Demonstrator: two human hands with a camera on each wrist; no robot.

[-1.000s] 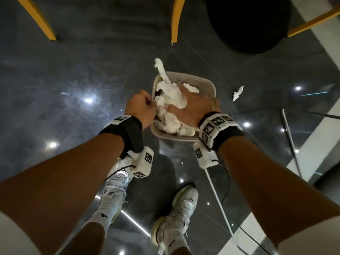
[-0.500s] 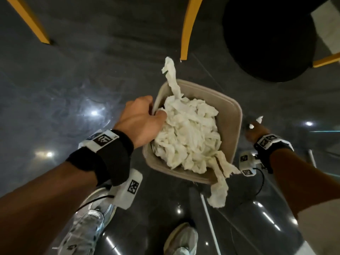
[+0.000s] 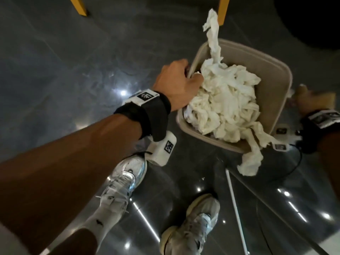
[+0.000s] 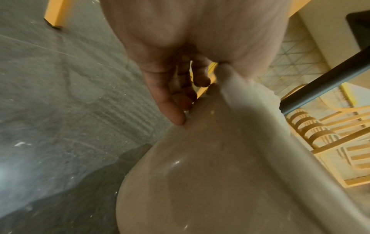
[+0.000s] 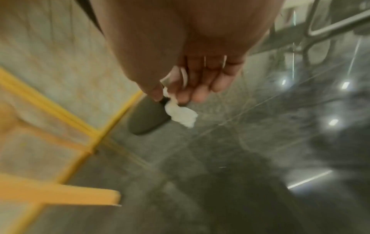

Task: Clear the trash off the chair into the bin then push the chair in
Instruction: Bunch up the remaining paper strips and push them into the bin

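A beige bin (image 3: pixel 274 83) stands on the dark floor, heaped with crumpled white tissue (image 3: pixel 226 102). One strip sticks up at the back (image 3: pixel 213 32) and another hangs over the near rim (image 3: pixel 251 161). My left hand (image 3: pixel 176 83) grips the bin's left rim; in the left wrist view its fingers (image 4: pixel 172 109) lie on the outer wall of the bin (image 4: pixel 220 174). My right hand (image 3: pixel 309 100), blurred, is just right of the bin. In the right wrist view the right hand (image 5: pixel 172 96) pinches a small white tissue scrap (image 5: pixel 180 115). The chair's black seat (image 3: pixel 312 21) is at top right.
Yellow chair legs (image 3: pixel 223 10) (image 3: pixel 79 6) stand behind the bin. My two shoes (image 3: pixel 125 179) (image 3: pixel 195 225) are on the glossy floor in front of it. A thin white rod (image 3: pixel 237 208) lies near the right foot. A grey metal frame (image 5: pixel 320 28) shows beyond my right hand.
My right hand left the tissue heap, went down to a scrap on the floor right of the bin, and now holds it. The left hand stayed on the rim.
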